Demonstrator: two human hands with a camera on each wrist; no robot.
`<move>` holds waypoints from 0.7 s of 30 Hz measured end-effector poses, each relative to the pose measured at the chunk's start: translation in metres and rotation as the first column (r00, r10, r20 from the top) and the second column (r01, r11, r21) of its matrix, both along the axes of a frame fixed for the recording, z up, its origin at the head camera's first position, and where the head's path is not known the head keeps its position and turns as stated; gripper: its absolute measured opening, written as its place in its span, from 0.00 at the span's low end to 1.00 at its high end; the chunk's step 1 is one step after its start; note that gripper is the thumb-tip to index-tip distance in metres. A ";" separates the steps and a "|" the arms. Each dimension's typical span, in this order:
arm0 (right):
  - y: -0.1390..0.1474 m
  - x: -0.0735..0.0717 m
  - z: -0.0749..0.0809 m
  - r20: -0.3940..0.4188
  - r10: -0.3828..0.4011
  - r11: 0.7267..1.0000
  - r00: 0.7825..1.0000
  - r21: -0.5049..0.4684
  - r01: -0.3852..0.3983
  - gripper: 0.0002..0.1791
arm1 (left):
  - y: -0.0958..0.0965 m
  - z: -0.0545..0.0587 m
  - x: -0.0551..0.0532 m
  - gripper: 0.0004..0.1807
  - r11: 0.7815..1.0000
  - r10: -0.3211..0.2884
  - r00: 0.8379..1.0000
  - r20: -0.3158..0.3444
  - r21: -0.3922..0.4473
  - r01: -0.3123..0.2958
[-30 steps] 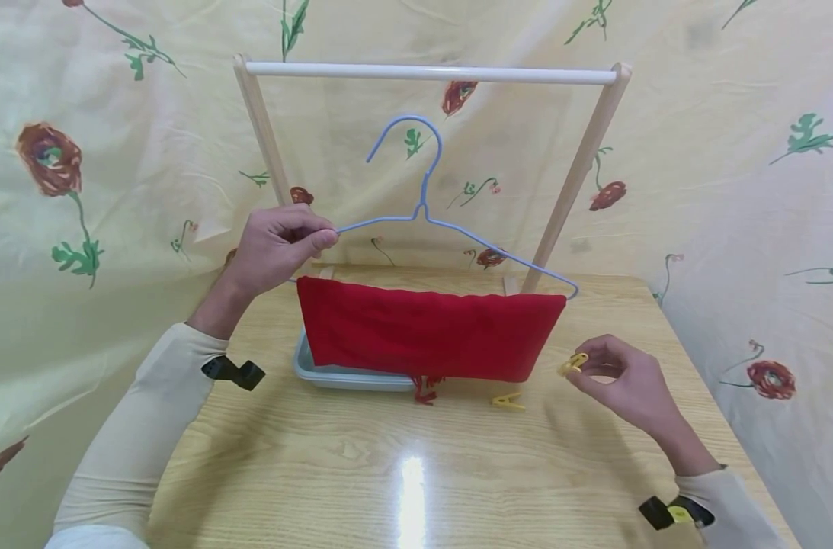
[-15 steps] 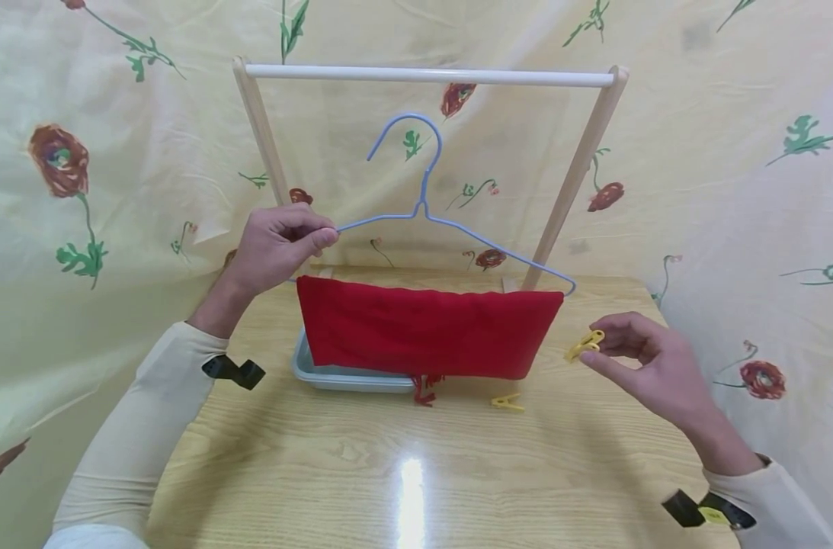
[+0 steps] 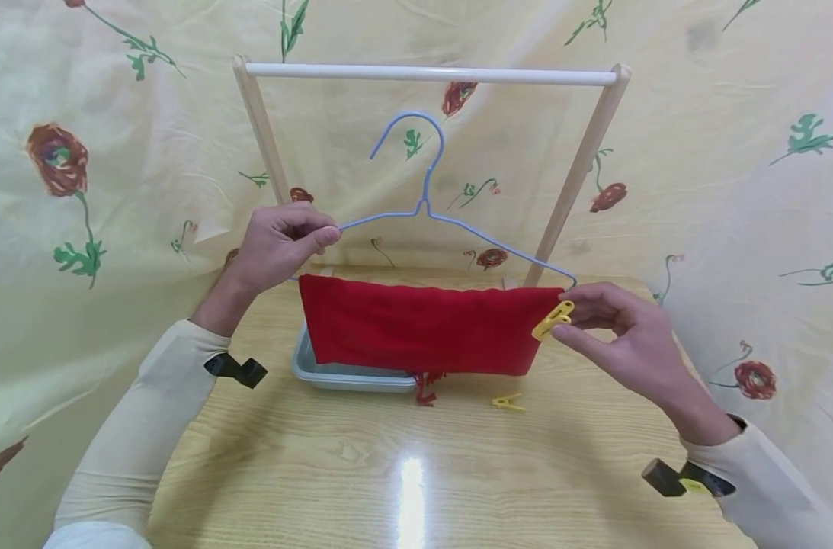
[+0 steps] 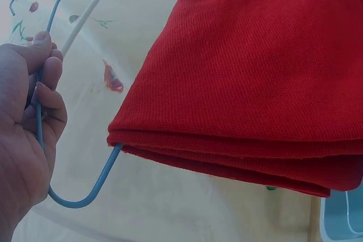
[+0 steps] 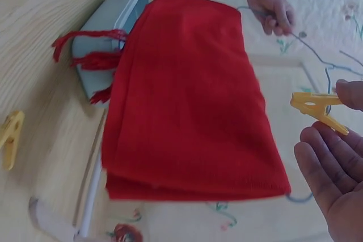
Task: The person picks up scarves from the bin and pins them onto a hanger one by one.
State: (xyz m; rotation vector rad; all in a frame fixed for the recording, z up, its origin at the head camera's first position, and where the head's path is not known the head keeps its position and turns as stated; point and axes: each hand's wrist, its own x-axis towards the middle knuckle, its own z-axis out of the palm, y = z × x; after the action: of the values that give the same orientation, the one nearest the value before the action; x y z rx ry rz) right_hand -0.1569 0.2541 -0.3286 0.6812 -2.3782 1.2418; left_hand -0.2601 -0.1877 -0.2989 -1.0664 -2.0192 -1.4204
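A blue wire hanger (image 3: 386, 216) is held up by my left hand (image 3: 279, 248), whose thumb and fingers pinch its left shoulder. Over the hanger's bottom bar hangs a folded red cloth (image 3: 423, 328), its layers showing at the end in the left wrist view. My right hand (image 3: 625, 339) pinches a yellow clothespin (image 5: 317, 106) between thumb and fingers. In the head view that clothespin overlaps the cloth's upper right corner, close to the hanger's right end. The right wrist view shows the clothespin's jaws pointing toward the cloth's top fold.
Behind the hanger stands a rack with a white rail (image 3: 430, 73) and wooden posts. A light blue tub (image 3: 361, 381) sits partly under the cloth, with red fringe (image 3: 426, 389) hanging by it. Another yellow clothespin (image 3: 508, 402) lies on the wooden table (image 3: 306, 465).
My right hand has moved left and up with the clothespin, from beside the cloth to its upper right corner. The left hand and hanger have barely shifted.
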 end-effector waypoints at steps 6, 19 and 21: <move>-0.022 -0.009 0.008 -0.027 0.082 0.996 0.996 -0.016 -0.083 0.23 | 0.001 0.001 0.001 0.07 1.000 0.007 1.000 0.006 0.004 -0.007; -0.076 -0.024 0.022 -0.098 0.234 0.970 0.967 -0.038 -0.238 0.26 | 0.004 0.005 0.002 0.06 0.999 0.017 1.000 0.007 0.027 -0.018; -0.085 -0.026 0.024 -0.105 0.247 0.967 0.963 -0.039 -0.253 0.26 | 0.004 0.005 0.002 0.05 0.999 0.023 1.000 0.008 0.027 -0.023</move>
State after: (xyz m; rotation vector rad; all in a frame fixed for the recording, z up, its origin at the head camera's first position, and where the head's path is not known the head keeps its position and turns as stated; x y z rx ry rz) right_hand -0.1831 0.1689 -0.3046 1.0280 -2.2221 1.3303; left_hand -0.2581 -0.1832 -0.2935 -1.0249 -2.0055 -1.4376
